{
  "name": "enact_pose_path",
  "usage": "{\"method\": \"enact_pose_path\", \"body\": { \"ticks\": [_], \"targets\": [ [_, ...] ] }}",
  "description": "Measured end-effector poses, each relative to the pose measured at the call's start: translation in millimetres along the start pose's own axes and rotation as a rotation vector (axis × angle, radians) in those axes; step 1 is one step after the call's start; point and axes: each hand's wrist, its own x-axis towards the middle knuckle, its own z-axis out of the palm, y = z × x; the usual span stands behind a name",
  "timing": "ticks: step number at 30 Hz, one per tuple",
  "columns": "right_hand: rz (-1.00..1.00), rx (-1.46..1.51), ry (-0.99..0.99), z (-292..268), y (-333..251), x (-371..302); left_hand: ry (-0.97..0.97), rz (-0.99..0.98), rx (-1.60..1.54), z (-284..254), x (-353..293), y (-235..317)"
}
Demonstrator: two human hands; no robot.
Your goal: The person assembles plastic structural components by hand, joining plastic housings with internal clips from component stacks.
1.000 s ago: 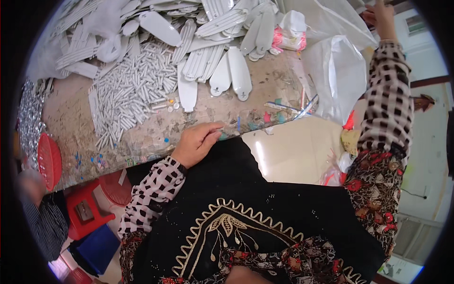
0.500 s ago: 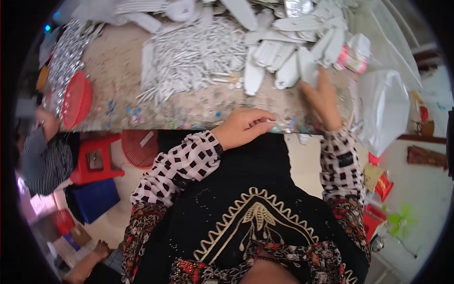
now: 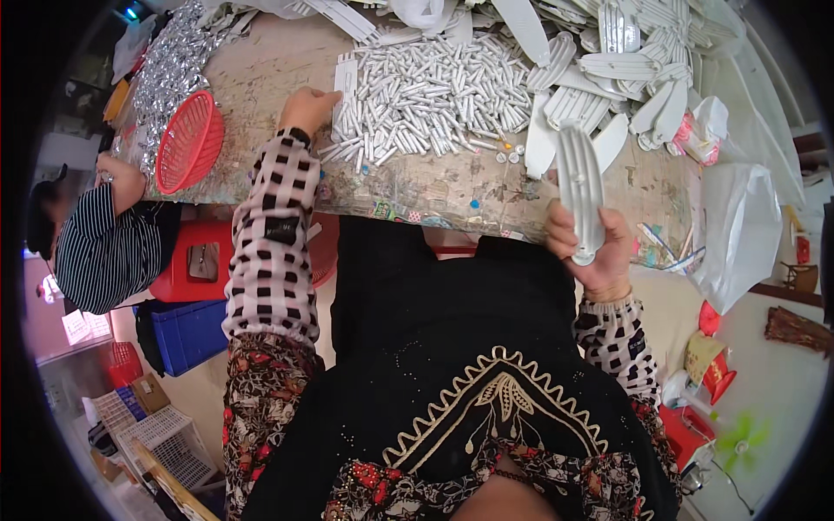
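A long white ribbed plastic piece with rounded ends stands upright in my right hand, its fingers and thumb wrapped round the lower end just off the table's front edge. My left hand is at the left side of a heap of small white-and-silver sticks. Its fingers are bent and closed, their tips at a flat white strip that borders the heap; whether they grip anything is hidden. More white oval pieces lie stacked to the right of the heap.
A red basket and a pile of shiny silver bits lie at the table's left. A clear plastic bag hangs at the right edge. At far left sits another person in a striped shirt, beside a red stool.
My left hand has moved from the table's front edge up and left to the heap's side. My right hand has taken a white ribbed piece and drawn it back toward me. The view has shifted.
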Motion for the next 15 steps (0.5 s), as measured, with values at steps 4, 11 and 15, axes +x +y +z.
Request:
{"method": "enact_pose_path", "body": {
  "ticks": [4, 11, 15],
  "targets": [
    [0.038, -0.088, -0.003, 4.8, 16.5, 0.8, -0.173, 0.019, -0.067, 10.2, 8.4, 8.3],
    [0.078, -0.121, 0.016, -2.0, 24.0, -1.4, -0.084, -0.071, -0.32, 12.9, -6.2, 26.4],
    [0.111, -0.15, 0.049, -5.6, 31.0, -0.5, -0.037, 0.047, -0.037, 12.6, 5.4, 26.2]
  ]
}}
